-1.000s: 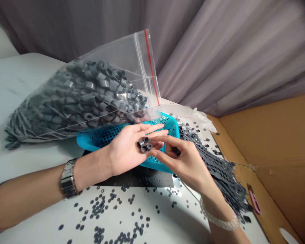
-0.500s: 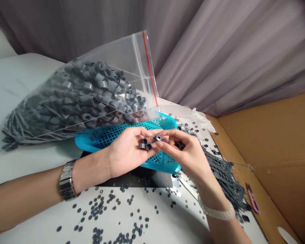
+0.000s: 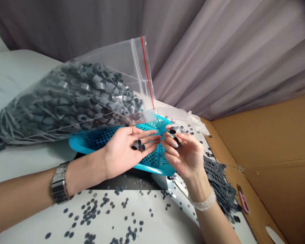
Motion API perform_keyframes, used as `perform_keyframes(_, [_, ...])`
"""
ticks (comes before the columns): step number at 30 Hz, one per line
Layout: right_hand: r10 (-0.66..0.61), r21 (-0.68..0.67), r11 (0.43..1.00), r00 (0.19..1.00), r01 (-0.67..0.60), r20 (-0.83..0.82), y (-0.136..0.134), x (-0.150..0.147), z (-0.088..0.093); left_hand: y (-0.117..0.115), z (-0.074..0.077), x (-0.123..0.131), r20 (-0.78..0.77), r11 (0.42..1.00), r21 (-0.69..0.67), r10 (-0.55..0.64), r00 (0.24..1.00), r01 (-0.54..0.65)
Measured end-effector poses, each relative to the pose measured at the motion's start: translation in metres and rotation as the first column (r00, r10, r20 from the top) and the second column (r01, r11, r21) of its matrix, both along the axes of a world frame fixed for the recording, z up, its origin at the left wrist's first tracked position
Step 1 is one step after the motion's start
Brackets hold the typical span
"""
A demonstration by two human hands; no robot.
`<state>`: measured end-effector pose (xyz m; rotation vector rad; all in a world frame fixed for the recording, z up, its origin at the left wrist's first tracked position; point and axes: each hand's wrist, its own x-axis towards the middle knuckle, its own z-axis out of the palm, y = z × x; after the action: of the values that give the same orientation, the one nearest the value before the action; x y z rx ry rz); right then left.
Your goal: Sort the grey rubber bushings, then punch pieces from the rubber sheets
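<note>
My left hand [image 3: 123, 149] is palm up with its fingers stretched out, and it holds three small dark grey caps [image 3: 138, 145] lying at the base of the fingers. Close to its fingertips, my right hand [image 3: 184, 152] is turned palm up with curled fingers. It pinches one short dark cap [image 3: 173, 130] near the thumb and forefinger, with another dark cap [image 3: 177, 141] lower between the fingers. Under both hands stands a blue perforated basket [image 3: 152, 169]. A clear zip bag [image 3: 73, 98] full of similar grey caps leans over the basket's far left side.
Many small dark discs [image 3: 91, 211] are scattered on the white table [image 3: 53, 222]. To the right lie dark punched sheets [image 3: 216, 176] and pink-handled snips [image 3: 243, 200] on cardboard [image 3: 277, 152]. A crumpled clear plastic bag [image 3: 193, 120] lies behind the basket. A grey curtain [image 3: 193, 51] hangs behind.
My right hand has drawn back from the left fingers and turned its palm up, now showing the caps in its fingers. My left hand has shifted slightly left with three caps on it.
</note>
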<state>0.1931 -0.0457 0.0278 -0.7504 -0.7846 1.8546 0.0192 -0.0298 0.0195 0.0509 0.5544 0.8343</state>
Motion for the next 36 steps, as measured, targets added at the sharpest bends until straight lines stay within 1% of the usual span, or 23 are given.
perform_keyframes(4, [-0.071, -0.017, 0.997, 0.996, 0.073, 0.061, 0.004, 0.001, -0.004, 0.0, 0.0, 0.001, 0.015, 0.998, 0.011, -0.064, 0.998, 0.063])
perform_keyframes(6, [-0.102, 0.013, 0.995, 0.981, 0.101, 0.163, 0.005, -0.002, -0.008, 0.001, -0.002, 0.001, 0.036, 0.996, 0.035, -0.087, 0.996, 0.086])
perform_keyframes(7, [-0.112, 0.054, 0.993, 0.964, 0.102, 0.241, 0.004, -0.004, -0.01, 0.001, -0.003, 0.001, 0.048, 0.994, 0.048, -0.096, 0.994, 0.094])
perform_keyframes(9, [-0.143, 0.174, 0.982, 0.891, 0.073, 0.432, 0.001, -0.009, -0.012, 0.001, -0.005, 0.001, 0.065, 0.991, 0.07, -0.116, 0.991, 0.111])
perform_keyframes(11, [-0.195, 0.297, 0.955, 0.768, 0.007, 0.61, -0.003, -0.014, -0.012, 0.001, -0.007, 0.0, 0.071, 0.988, 0.084, -0.135, 0.988, 0.129])
perform_keyframes(12, [-0.228, 0.35, 0.936, 0.703, -0.031, 0.674, -0.006, -0.017, -0.01, 0.001, -0.008, 0.0, 0.07, 0.986, 0.091, -0.144, 0.987, 0.138])
perform_keyframes(14, [-0.291, 0.427, 0.898, 0.588, -0.104, 0.755, -0.01, -0.022, -0.008, 0.001, -0.01, 0.0, 0.07, 0.982, 0.104, -0.166, 0.984, 0.158])
perform_keyframes(15, [-0.317, 0.452, 0.883, 0.544, -0.13, 0.777, -0.011, -0.024, -0.006, 0.001, -0.011, 0.0, 0.071, 0.979, 0.107, -0.18, 0.981, 0.172])
perform_keyframes(17, [-0.356, 0.477, 0.865, 0.478, -0.156, 0.803, -0.013, -0.027, -0.006, 0.0, -0.011, 0.001, 0.081, 0.972, 0.113, -0.215, 0.973, 0.206])
perform_keyframes(18, [-0.368, 0.479, 0.864, 0.455, -0.155, 0.811, -0.013, -0.027, -0.006, 0.0, -0.011, 0.001, 0.088, 0.968, 0.117, -0.234, 0.968, 0.223])
perform_keyframes(19, [-0.366, 0.472, 0.869, 0.45, -0.147, 0.815, -0.012, -0.027, -0.007, 0.0, -0.011, 0.002, 0.093, 0.964, 0.121, -0.247, 0.964, 0.236])
perform_keyframes(20, [-0.346, 0.451, 0.883, 0.469, -0.129, 0.812, -0.01, -0.025, -0.009, -0.001, -0.011, 0.002, 0.092, 0.963, 0.123, -0.253, 0.963, 0.241])
perform_keyframes(21, [-0.31, 0.415, 0.905, 0.521, -0.095, 0.795, -0.008, -0.023, -0.01, -0.001, -0.01, 0.002, 0.089, 0.964, 0.119, -0.25, 0.964, 0.239])
perform_keyframes(22, [-0.254, 0.358, 0.932, 0.603, -0.056, 0.756, -0.006, -0.021, -0.012, -0.001, -0.01, 0.003, 0.086, 0.967, 0.11, -0.238, 0.967, 0.229])
perform_keyframes(24, [-0.129, 0.211, 0.977, 0.798, 0.003, 0.588, -0.001, -0.014, -0.014, -0.001, -0.009, 0.002, 0.084, 0.976, 0.081, -0.21, 0.974, 0.204])
perform_keyframes(25, [-0.085, 0.148, 0.989, 0.874, 0.015, 0.478, 0.001, -0.01, -0.013, -0.001, -0.008, 0.002, 0.083, 0.978, 0.069, -0.2, 0.976, 0.195])
perform_keyframes(26, [-0.056, 0.101, 0.995, 0.925, 0.019, 0.377, 0.002, -0.007, -0.013, -0.001, -0.007, 0.002, 0.082, 0.98, 0.06, -0.196, 0.977, 0.191])
perform_keyframes(28, [-0.033, 0.061, 0.998, 0.97, 0.019, 0.241, 0.004, -0.002, -0.01, 0.0, -0.006, 0.001, 0.062, 0.982, 0.043, -0.184, 0.981, 0.181])
perform_keyframes(30, [-0.029, 0.058, 0.998, 0.983, 0.019, 0.179, 0.002, 0.0, -0.006, 0.0, -0.006, 0.0, 0.029, 0.988, 0.019, -0.155, 0.988, 0.154])
perform_keyframes(33, [-0.019, 0.072, 0.997, 0.986, 0.007, 0.167, -0.001, -0.002, -0.002, -0.001, -0.007, 0.0, 0.007, 0.992, -0.001, -0.127, 0.992, 0.127])
perform_keyframes(36, [-0.038, 0.067, 0.997, 0.984, 0.027, 0.172, -0.002, -0.004, 0.001, -0.001, -0.007, 0.0, 0.018, 0.992, -0.009, -0.126, 0.992, 0.126])
